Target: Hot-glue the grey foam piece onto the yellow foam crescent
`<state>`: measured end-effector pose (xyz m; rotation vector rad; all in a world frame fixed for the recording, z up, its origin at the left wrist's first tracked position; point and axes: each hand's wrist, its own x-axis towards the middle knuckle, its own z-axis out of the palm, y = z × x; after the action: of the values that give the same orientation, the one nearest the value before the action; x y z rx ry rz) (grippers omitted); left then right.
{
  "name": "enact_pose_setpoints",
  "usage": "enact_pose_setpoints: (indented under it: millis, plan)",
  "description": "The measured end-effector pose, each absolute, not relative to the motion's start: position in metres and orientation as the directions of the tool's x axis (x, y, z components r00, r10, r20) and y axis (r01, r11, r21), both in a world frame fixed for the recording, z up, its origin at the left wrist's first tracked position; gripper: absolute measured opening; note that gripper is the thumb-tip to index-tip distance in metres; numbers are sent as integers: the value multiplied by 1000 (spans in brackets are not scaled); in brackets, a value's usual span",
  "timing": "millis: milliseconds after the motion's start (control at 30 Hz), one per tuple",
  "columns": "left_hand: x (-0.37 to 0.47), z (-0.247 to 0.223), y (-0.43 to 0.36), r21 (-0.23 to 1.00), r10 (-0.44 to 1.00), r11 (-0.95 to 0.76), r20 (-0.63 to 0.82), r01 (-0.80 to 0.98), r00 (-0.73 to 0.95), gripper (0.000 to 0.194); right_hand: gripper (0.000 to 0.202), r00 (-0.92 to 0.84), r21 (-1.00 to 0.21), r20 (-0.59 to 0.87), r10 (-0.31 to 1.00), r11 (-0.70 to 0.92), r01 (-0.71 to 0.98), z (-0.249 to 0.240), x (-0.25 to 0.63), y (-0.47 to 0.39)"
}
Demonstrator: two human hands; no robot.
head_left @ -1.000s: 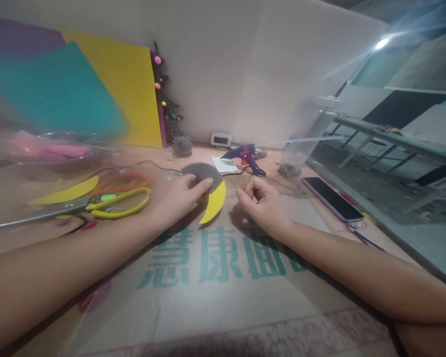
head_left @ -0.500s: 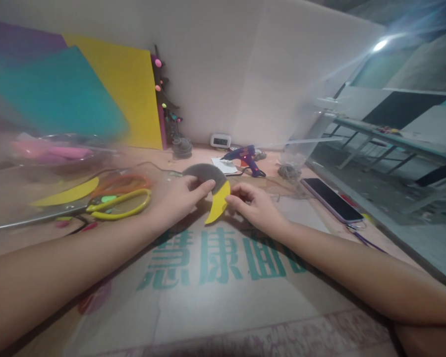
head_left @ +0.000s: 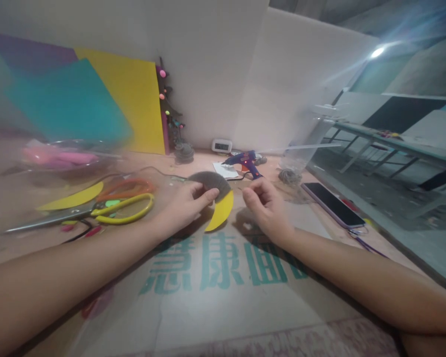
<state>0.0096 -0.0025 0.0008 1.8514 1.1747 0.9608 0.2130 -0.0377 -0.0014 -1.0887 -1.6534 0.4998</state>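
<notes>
In my left hand [head_left: 196, 201] is a crescent-shaped cutout, its upper part dark grey [head_left: 210, 182] and its lower tip yellow [head_left: 222, 210]. The thumb lies on the front of the grey part, with the fingers curled behind it. My right hand [head_left: 265, 208] is just right of the crescent, apart from it, with thumb and fingers drawn together. Whether anything small sits in that pinch cannot be made out. Behind the hands, a blue hot glue gun [head_left: 243, 161] with a lit red light stands by a white paper [head_left: 225, 170].
Yellow-and-orange-handled scissors [head_left: 124, 210] and a yellow crescent piece [head_left: 74, 196] lie at left. Coloured sheets [head_left: 141, 109] lean at the back. A phone [head_left: 332, 204] is near the right table edge; a small digital clock [head_left: 222, 146] stands behind the glue gun.
My right hand has let go of the crescent's yellow edge and moved right, away from it. My left hand keeps its hold. The view has shifted slightly.
</notes>
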Motion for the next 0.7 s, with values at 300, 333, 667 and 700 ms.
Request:
enact_pose_setpoints:
  millis: [300,333,667,700]
  plan:
    - [10,-3,-1,865,908,-355,229,355,350,41,24,-117,-839,383,916,398,372,0,211,-36]
    - [10,-3,-1,868,907,-351,222,351,358,42,23,-118,-836,379,918,394,381,0,211,-36]
    - [10,-5,0,873,886,-342,177,347,428,45,20,-135,-814,381,915,401,420,-2,212,-35]
    - [10,-5,0,874,887,-340,175,348,427,45,20,-136,-814,382,914,402,420,-2,212,-35]
